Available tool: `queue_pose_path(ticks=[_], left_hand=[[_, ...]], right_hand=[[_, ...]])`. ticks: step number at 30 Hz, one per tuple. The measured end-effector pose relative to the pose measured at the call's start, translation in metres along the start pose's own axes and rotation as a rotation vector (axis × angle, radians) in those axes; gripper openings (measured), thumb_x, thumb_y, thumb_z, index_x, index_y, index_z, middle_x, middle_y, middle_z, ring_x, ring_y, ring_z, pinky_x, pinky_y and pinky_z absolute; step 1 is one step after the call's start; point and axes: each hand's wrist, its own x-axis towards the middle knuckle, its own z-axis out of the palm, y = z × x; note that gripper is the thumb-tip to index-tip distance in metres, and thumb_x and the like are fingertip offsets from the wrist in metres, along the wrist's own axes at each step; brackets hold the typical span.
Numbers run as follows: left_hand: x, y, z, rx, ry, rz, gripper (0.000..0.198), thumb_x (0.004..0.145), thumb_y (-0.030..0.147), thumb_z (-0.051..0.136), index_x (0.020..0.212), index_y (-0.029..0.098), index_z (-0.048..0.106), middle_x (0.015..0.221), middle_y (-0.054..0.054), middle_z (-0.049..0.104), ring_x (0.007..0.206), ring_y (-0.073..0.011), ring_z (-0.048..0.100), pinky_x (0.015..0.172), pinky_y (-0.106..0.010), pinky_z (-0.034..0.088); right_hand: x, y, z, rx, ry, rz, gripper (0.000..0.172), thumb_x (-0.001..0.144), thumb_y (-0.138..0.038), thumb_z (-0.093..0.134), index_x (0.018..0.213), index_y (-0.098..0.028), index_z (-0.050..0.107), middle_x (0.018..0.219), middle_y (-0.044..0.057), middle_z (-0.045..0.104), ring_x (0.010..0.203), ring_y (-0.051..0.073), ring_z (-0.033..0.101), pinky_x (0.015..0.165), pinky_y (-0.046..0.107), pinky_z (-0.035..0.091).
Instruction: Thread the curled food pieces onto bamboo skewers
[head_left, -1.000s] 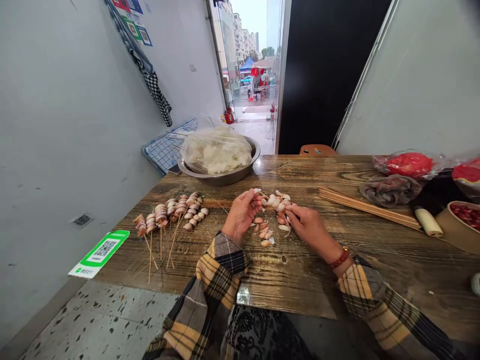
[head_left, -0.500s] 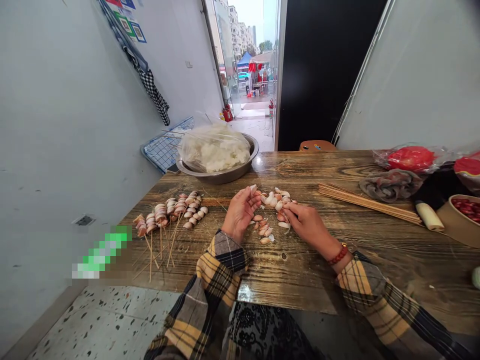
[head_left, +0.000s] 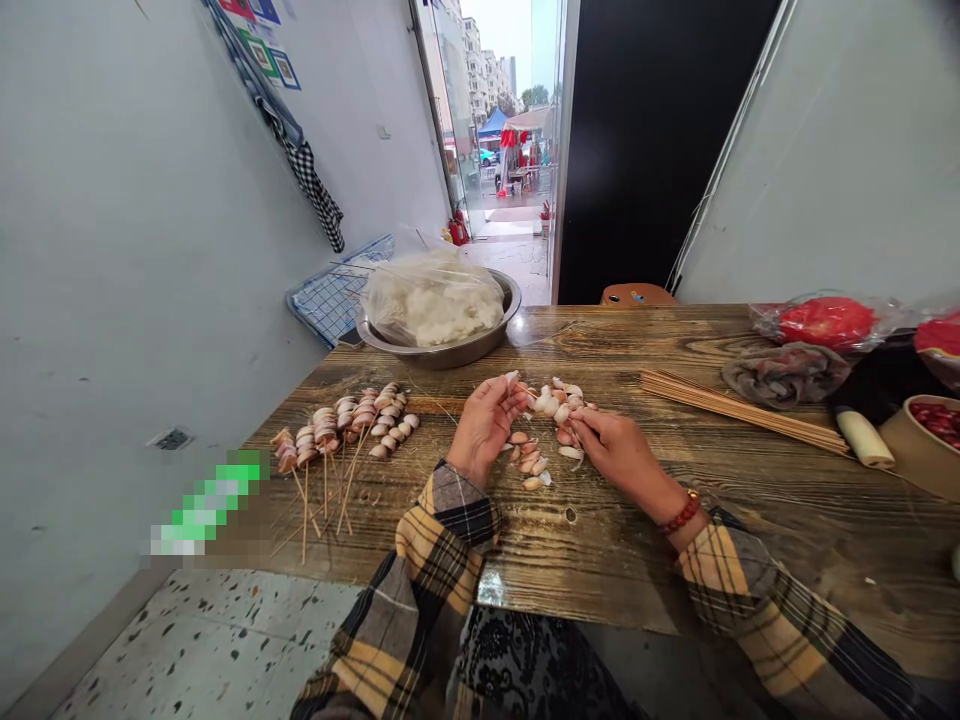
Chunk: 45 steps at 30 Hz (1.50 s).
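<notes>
My left hand [head_left: 484, 425] is closed, a pale garlic clove [head_left: 513, 378] pinched at its fingertips. Opposite it, my right hand [head_left: 619, 450] has thumb and fingers pressed together on a garlic skewer [head_left: 553, 405], whose whitish cloves line up between the hands. The skewer's thin tip points at the left fingers; its other end is hidden by the right hand. Loose garlic cloves [head_left: 527, 461] lie on the wooden table just below and between the hands, with more behind them. Left of the hands, several finished garlic skewers [head_left: 325, 428] lie side by side, their sticks pointing toward me.
A metal basin [head_left: 457, 352] with a plastic bag of white food [head_left: 439, 300] stands at the back. On the right are bare bamboo skewers [head_left: 742, 410], a crumpled grey cloth [head_left: 787, 375], a pale roll [head_left: 865, 437], a tub of red pieces [head_left: 919, 460] and a bagged red item [head_left: 829, 322].
Both hands hold nearly the same pose, with the clove still in the left fingertips close to the skewer tip. The whole view has shifted slightly.
</notes>
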Motion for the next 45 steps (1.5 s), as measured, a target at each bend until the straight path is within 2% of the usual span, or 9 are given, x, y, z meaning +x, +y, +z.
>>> queue_pose_path(ticks=[12,25,32,36,40,45], left_hand=[[0.0002,0.0007,0.0004,0.001,-0.019,0.030,0.019,0.071,0.024,0.076,0.082,0.013,0.064,0.077,-0.003,0.067,0.074,-0.0118,0.065,0.086,-0.031,0.052],[0.0006,0.0025,0.0027,0.096,-0.009,0.132,0.018,0.069,0.023,0.077,0.076,0.012,0.064,0.077,-0.003,0.067,0.071,-0.0099,0.063,0.076,-0.024,0.050],[0.0011,-0.0008,0.0008,0.102,-0.041,0.096,0.019,0.068,0.024,0.077,0.078,0.011,0.066,0.075,-0.004,0.067,0.069,-0.0098,0.062,0.074,-0.023,0.049],[0.0010,-0.0045,0.0014,0.102,-0.043,0.106,0.021,0.068,0.025,0.078,0.078,0.012,0.065,0.074,-0.003,0.067,0.069,-0.0093,0.061,0.076,-0.023,0.048],[0.0001,-0.0029,0.0026,0.121,-0.025,0.093,0.024,0.068,0.030,0.078,0.078,0.013,0.063,0.074,-0.002,0.066,0.068,-0.0100,0.061,0.075,-0.025,0.049],[-0.0018,-0.0004,0.0033,0.188,-0.001,0.048,0.039,0.072,0.049,0.071,0.085,0.012,0.067,0.077,-0.004,0.066,0.065,-0.0106,0.059,0.068,-0.025,0.048]], right_hand=[[0.0013,-0.0026,-0.0029,0.049,-0.006,-0.006,0.031,0.095,-0.032,0.041,0.088,-0.022,0.069,0.080,0.004,0.071,0.070,0.018,0.063,0.063,0.025,0.038],[0.0027,-0.0048,-0.0086,0.074,-0.029,-0.003,0.030,0.094,-0.028,0.041,0.077,-0.022,0.065,0.073,0.002,0.069,0.066,0.016,0.060,0.063,0.024,0.037],[0.0036,-0.0037,-0.0084,0.165,-0.050,-0.035,0.031,0.094,-0.027,0.041,0.075,-0.022,0.065,0.073,0.001,0.068,0.066,0.015,0.060,0.064,0.023,0.037],[0.0035,-0.0028,-0.0054,0.156,-0.046,0.007,0.031,0.094,-0.029,0.042,0.076,-0.022,0.066,0.074,0.002,0.068,0.066,0.016,0.059,0.064,0.024,0.037],[0.0033,-0.0021,-0.0016,0.159,-0.042,0.031,0.030,0.094,-0.029,0.041,0.081,-0.021,0.067,0.074,0.002,0.069,0.066,0.017,0.060,0.063,0.025,0.036],[0.0033,-0.0023,-0.0003,0.153,-0.021,-0.001,0.033,0.095,-0.030,0.038,0.082,-0.020,0.067,0.074,0.002,0.068,0.067,0.017,0.060,0.063,0.025,0.037]])
